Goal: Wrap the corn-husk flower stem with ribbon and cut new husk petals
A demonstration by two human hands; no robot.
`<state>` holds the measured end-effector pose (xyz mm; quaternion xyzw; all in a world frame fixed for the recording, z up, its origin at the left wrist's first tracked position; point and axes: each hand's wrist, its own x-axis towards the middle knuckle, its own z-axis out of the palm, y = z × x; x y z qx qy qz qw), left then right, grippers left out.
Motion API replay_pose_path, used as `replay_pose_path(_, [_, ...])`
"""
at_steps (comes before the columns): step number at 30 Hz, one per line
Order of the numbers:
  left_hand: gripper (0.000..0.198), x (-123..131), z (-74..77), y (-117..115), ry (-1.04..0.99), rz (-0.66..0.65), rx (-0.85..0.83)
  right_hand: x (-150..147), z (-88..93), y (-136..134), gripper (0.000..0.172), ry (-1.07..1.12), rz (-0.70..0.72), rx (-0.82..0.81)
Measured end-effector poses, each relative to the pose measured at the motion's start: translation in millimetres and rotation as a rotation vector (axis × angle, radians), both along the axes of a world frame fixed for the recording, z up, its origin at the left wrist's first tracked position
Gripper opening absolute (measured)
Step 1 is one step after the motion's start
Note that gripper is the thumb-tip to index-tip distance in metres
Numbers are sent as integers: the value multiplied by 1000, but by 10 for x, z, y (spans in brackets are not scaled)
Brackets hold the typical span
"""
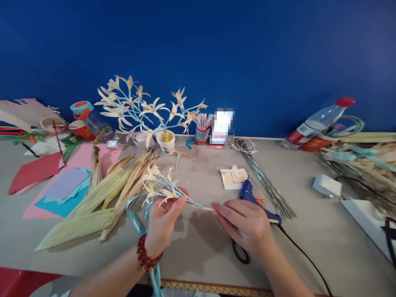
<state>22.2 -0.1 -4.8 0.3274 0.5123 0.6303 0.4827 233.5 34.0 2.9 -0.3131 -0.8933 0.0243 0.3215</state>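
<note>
My left hand (167,212), a red bead bracelet on its wrist, is closed round a spray of husk flowers (154,175) with stems wrapped in light blue. The stem ends point right. There my right hand (239,222) pinches the tip of a narrow pale strip (206,208), which meets the blue stems; its exact join is hard to see. Light blue ribbon (136,220) hangs beside my left wrist toward the table's front edge. Just beyond my right hand lies a blue glue gun (247,190). A black scissors-like loop (240,252) shows partly below that hand.
Corn husks (89,214) and coloured paper (66,183) lie left. Finished husk flowers stand in a white cup (166,142) at the back. Behind the glue gun are metal wires (269,185); a bottle (315,123) and a power strip (368,225) are right.
</note>
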Motion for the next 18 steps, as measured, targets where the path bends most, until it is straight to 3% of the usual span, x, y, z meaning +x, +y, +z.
replay_pose_path(9, [12,-11,-35,-16,6,4,-11,-8,17,-3,18,36,29,-41])
replay_pose_path(18, [10,8,40,-30,-53,-22,0,-17,36,-20,15,63,53,-75])
